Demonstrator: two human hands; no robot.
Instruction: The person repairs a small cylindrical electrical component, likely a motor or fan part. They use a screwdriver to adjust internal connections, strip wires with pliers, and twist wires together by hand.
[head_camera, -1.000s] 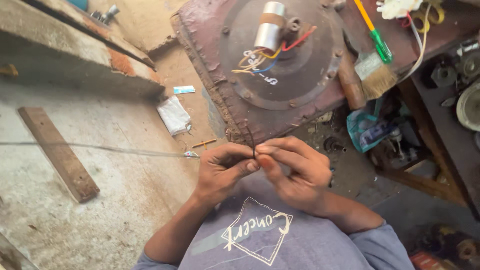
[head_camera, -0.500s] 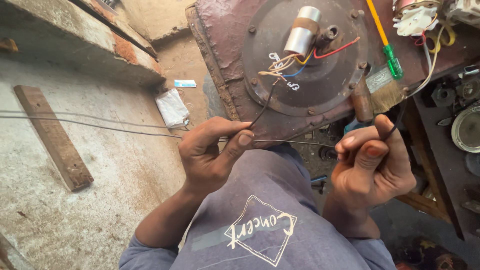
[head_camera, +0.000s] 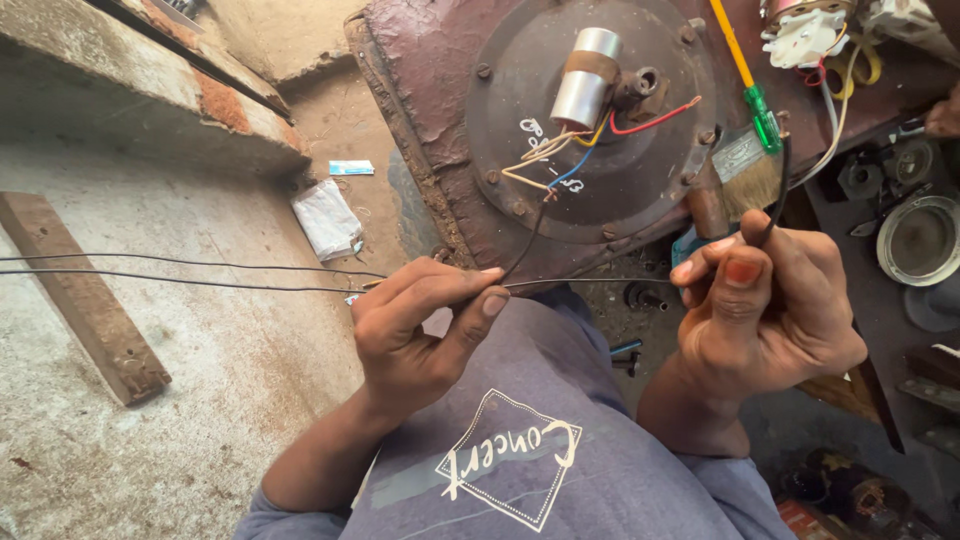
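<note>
Head view shows my left hand (head_camera: 425, 325) pinching a thin dark wire (head_camera: 200, 283) between thumb and fingertips, just over my chest. From that pinch the wire runs far out to the left across the concrete floor (head_camera: 150, 420) as two nearly parallel strands, and a short dark length rises from the same fingers toward the bundle of coloured leads (head_camera: 570, 160) on the round metal plate (head_camera: 600, 110) ahead of my hands.

My right hand (head_camera: 765, 315) is clenched, thumb pressed against the fingers, gripping another dark lead (head_camera: 778, 190) that climbs up past the paintbrush (head_camera: 745, 170). A fine strand (head_camera: 590, 282) stretches taut between the two hands.

Compared with half a second ago, the hands sit a little farther apart and the strand between them reads longer. A full second back they were touching, fingertips together at the middle; now they are well separated.

Beyond my right hand lie the paintbrush and a screwdriver (head_camera: 748, 85) with a yellow shaft and green handle, both on the rusty counter (head_camera: 420, 120). A silver cylinder (head_camera: 585, 75) stands on the plate just above the leads. Beyond my left hand a crumpled white packet (head_camera: 327, 218) lies on the floor, and far to its left a wooden plank (head_camera: 85, 295).
</note>
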